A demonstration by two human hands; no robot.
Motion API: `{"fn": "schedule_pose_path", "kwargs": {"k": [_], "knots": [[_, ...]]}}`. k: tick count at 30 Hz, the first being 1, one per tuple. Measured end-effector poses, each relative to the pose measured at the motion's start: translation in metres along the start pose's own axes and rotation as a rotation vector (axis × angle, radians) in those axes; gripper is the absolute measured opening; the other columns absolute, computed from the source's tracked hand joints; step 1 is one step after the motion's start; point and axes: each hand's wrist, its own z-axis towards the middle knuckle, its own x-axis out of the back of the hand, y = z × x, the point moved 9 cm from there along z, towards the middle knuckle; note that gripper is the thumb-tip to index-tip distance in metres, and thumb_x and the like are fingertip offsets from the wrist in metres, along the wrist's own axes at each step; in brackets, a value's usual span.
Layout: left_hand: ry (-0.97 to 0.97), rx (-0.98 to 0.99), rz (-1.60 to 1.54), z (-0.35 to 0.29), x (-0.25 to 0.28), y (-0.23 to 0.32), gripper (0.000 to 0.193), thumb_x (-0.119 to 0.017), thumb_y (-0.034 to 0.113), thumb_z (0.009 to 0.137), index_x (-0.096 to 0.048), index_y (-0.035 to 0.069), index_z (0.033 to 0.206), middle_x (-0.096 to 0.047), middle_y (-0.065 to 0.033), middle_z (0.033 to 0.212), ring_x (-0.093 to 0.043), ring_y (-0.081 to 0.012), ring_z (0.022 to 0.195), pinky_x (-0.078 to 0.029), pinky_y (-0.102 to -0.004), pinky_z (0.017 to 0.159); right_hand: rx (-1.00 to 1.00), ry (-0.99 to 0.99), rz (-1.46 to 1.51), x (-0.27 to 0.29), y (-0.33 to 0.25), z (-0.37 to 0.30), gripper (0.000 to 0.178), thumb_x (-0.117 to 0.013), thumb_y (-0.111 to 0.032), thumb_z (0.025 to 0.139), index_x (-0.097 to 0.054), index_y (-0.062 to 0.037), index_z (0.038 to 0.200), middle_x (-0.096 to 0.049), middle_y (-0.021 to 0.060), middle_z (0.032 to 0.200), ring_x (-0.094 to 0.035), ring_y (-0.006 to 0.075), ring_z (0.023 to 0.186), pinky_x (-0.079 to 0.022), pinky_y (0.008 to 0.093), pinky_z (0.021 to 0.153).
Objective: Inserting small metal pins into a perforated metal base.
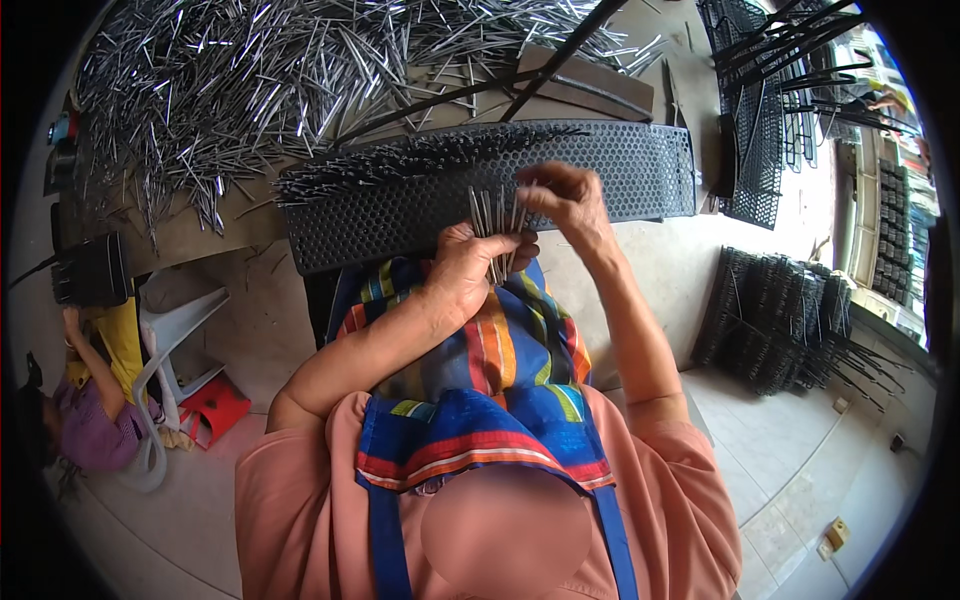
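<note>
My left hand (pixel 462 272) is closed around a small bunch of thin metal rods (pixel 486 212), which stick up past the fingers and out below them. Beside the rods' upper ends, my right hand (pixel 572 205) has its thumb and fingers drawn together in a pinch, slightly blurred; what lies between the fingertips is hard to make out. Both hands are over the near edge of a long black perforated tray (pixel 625 165). Dense rows of dark rods (pixel 400 160) stand in the holes along the tray's far left side.
A large heap of loose rods (pixel 250 90) covers the worktable behind the tray. Dark bars (pixel 560 60) cross above it, near a brown metal piece (pixel 590 90). Stacked black racks (pixel 765 320) stand on the floor at right. Another person (pixel 100 420) sits at left near a white chair (pixel 165 330).
</note>
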Motion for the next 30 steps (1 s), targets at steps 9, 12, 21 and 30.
{"fn": "schedule_pose_path", "kwargs": {"k": [9,12,21,30], "knots": [[0.109,-0.011,0.006,-0.001,0.011,-0.001,0.018,-0.055,0.006,0.093,-0.065,0.001,0.107,-0.071,-0.0107,0.093,-0.070,-0.0192,0.082,-0.058,-0.0312,0.070,-0.181,0.361,0.607,0.035,0.032,-0.010,0.003,-0.067,0.001,0.085,-0.067,-0.0027,0.086,-0.059,-0.0018,0.068,-0.046,0.0038,0.052,-0.034,0.0193,0.047],[0.139,0.014,0.142,-0.005,0.014,-0.006,0.018,-0.051,0.006,0.090,-0.061,0.004,0.105,-0.071,-0.0107,0.089,-0.069,-0.0191,0.074,-0.050,-0.0275,0.058,0.083,0.492,0.386,0.062,0.014,-0.001,0.007,-0.071,0.003,0.082,-0.068,-0.0021,0.086,-0.062,-0.0014,0.074,-0.054,0.0044,0.061,-0.041,0.0184,0.053],[0.053,0.047,0.114,-0.005,0.008,-0.011,0.017,-0.052,0.000,0.090,-0.059,0.001,0.106,-0.070,-0.0138,0.092,-0.070,-0.0214,0.077,-0.058,-0.0305,0.068,0.360,0.378,-0.167,0.044,-0.002,0.018,0.015,-0.076,0.005,0.072,-0.069,-0.0016,0.083,-0.065,0.0052,0.078,-0.064,0.0120,0.068,-0.048,0.0242,0.060],[0.080,0.025,0.111,-0.004,0.005,-0.003,0.015,-0.058,-0.002,0.088,-0.061,0.001,0.102,-0.070,-0.0120,0.089,-0.070,-0.0199,0.076,-0.057,-0.0297,0.064,0.323,0.271,-0.374,0.031,-0.009,0.037,0.011,-0.074,-0.001,0.076,-0.071,-0.0026,0.086,-0.066,0.0088,0.078,-0.064,0.0179,0.066,-0.049,0.0282,0.060]]}}
